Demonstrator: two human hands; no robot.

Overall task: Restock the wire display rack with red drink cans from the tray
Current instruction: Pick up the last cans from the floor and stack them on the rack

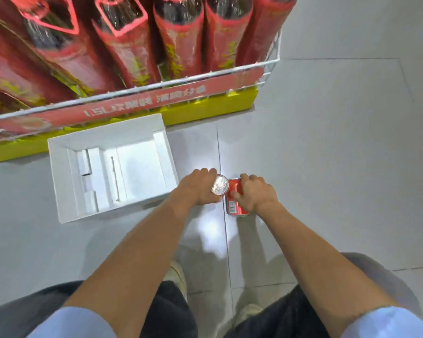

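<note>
The floor (340, 147) is laid with large pale grey tiles, smooth and glossy. Thin dark grout lines divide them: 1 runs toward the camera through the middle of the view, and others cross at the right, near the upper and lower parts of the picture. A bright white glare (211, 228) from overhead light sits on the tiles at the centre, with a smaller patch farther up along the same grout line. Soft grey shadows spread over the floor below the glare. A yellow base strip (205, 113) lies on the floor along the upper left, running at a slant. No walls or windows are in view.
</note>
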